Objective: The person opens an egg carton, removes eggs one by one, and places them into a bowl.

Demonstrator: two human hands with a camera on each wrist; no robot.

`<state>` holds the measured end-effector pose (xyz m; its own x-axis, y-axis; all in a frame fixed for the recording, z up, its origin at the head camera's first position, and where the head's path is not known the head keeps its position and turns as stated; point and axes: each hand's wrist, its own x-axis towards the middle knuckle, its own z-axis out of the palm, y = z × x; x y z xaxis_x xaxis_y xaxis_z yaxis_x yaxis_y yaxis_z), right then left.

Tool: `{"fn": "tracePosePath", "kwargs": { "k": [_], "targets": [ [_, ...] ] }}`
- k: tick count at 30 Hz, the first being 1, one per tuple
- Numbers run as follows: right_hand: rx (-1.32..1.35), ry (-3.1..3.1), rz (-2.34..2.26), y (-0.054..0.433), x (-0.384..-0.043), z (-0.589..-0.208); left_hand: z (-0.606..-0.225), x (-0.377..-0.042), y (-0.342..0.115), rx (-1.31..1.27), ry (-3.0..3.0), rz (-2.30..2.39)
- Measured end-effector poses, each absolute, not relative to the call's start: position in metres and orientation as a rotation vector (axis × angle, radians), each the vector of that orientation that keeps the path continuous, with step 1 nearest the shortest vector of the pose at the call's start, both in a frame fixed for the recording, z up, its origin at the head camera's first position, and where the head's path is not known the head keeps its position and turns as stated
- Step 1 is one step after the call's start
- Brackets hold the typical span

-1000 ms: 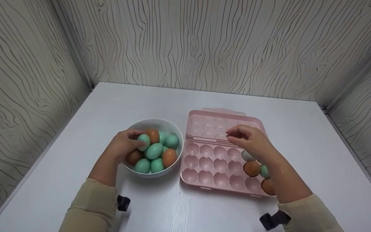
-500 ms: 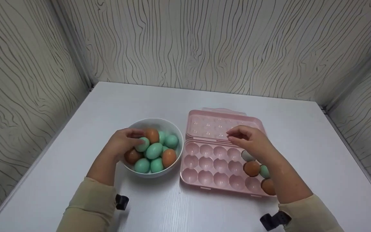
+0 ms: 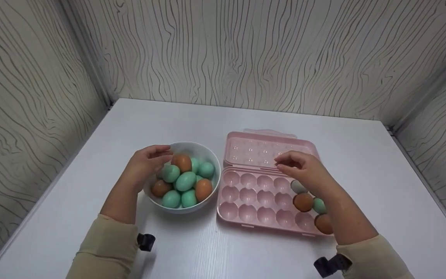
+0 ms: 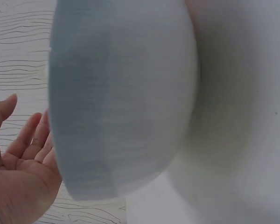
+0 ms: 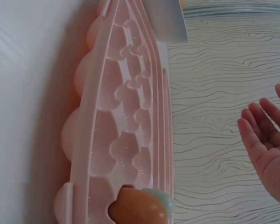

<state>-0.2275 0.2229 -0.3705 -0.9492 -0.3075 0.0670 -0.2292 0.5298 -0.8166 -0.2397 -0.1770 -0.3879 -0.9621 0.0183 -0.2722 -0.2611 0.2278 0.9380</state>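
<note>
A white bowl point(image 3: 216, 176) holds several light green eggs point(image 3: 186, 181) and brown eggs point(image 3: 203, 189). At the bowl's left rim my left hand point(image 3: 144, 166) hovers with loosely extended fingers and nothing in its grasp, close by a green egg point(image 3: 171, 173) and a brown egg point(image 3: 182, 162). The left wrist view shows that hand point(image 4: 25, 172) spread behind the bowl's outer wall point(image 4: 126, 102). Over the pink egg carton point(image 3: 256, 197), my right hand point(image 3: 302, 169) is raised with relaxed fingers and holds nothing. Its forearm hides part of the carton's right end.
The carton's lid point(image 3: 246, 149) lies folded back behind the cups. At the right end sit a pale egg point(image 3: 298, 187), a brown egg point(image 3: 303, 202), a green egg point(image 3: 319, 205) and another brown egg point(image 3: 324, 224). Patterned panels point(image 3: 230, 54) enclose the white table point(image 3: 176, 120).
My left hand has let go of the green egg, which now rests among the others, and has drawn slightly up and left. The right hand has barely moved.
</note>
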Motion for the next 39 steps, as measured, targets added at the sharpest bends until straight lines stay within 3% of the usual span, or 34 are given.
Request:
{"fn": "tracePosePath", "kwargs": {
  "k": [15, 24, 39],
  "targets": [
    [-0.355, 2.704, -1.380, 0.253, -0.221, -0.378, -0.376, -0.227, -0.143, 0.036, 2.286, 1.880],
    [-0.249, 2.695, -1.282, 0.291, -0.215, -0.402, -0.379, -0.223, -0.133, 0.172, 2.301, 1.919],
    [-0.345, 2.778, -0.959, 0.311, -0.209, -0.436, -0.380, -0.223, -0.128, 0.117, 2.244, 1.898]
  ]
}}
